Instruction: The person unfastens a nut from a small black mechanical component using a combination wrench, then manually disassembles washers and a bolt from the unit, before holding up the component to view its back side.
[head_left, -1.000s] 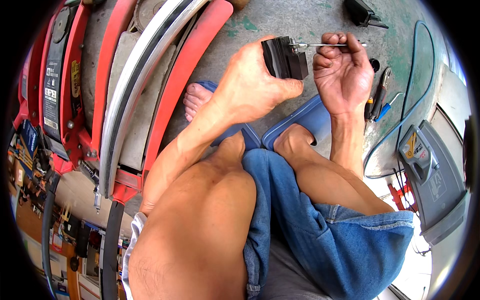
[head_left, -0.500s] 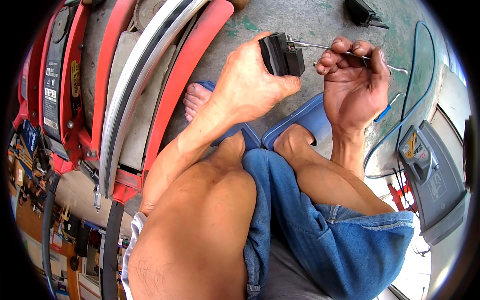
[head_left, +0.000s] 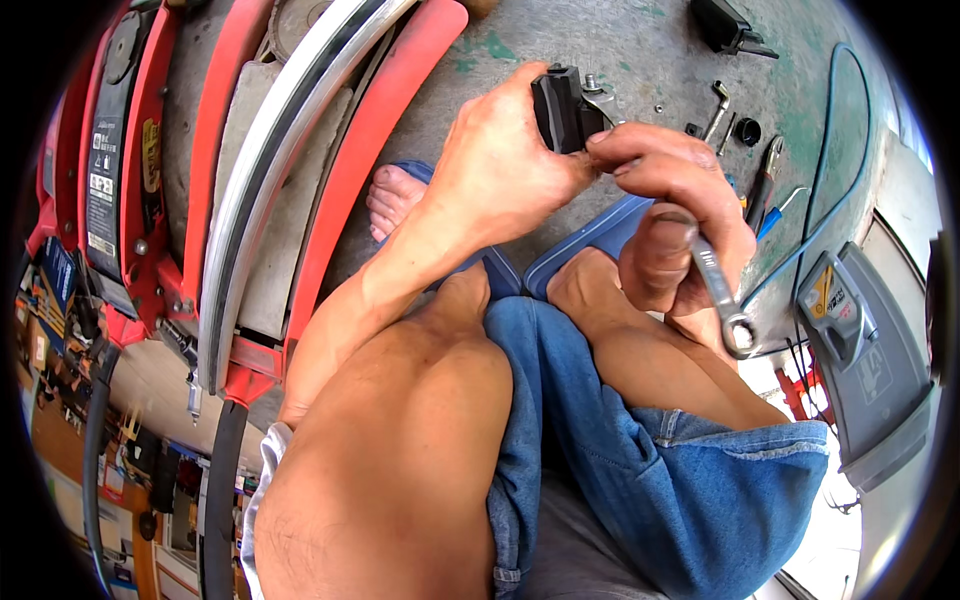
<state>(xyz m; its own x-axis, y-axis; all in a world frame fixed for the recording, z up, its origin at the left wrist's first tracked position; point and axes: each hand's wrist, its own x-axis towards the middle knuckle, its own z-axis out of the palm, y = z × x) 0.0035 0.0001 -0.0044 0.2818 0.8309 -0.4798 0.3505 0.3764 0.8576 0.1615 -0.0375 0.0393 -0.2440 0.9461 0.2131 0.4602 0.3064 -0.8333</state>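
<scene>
Floor [head_left: 650,45], grey with green patches [head_left: 497,46], red rails [head_left: 370,140] left, blue hose [head_left: 867,115] right; black block [head_left: 562,112] above it clamped in left hand [head_left: 508,155], wrench [head_left: 713,276] gripped in right hand [head_left: 685,195] just beside.

Wide fisheye, worn on my head, left one of a side-by-side pair. Faces steeply down, upright, unmirrored. My bare left knee [head_left: 400,430] and faded blue denim shorts [head_left: 690,500] loom nearest; my bare left hand [head_left: 505,160] and bare right hand [head_left: 690,185] sit farther off, above centre; scuffed grey floor with green patches [head_left: 600,35] beyond. Long smooth red bar [head_left: 372,150] bows at left; corners fall to black.
</scene>
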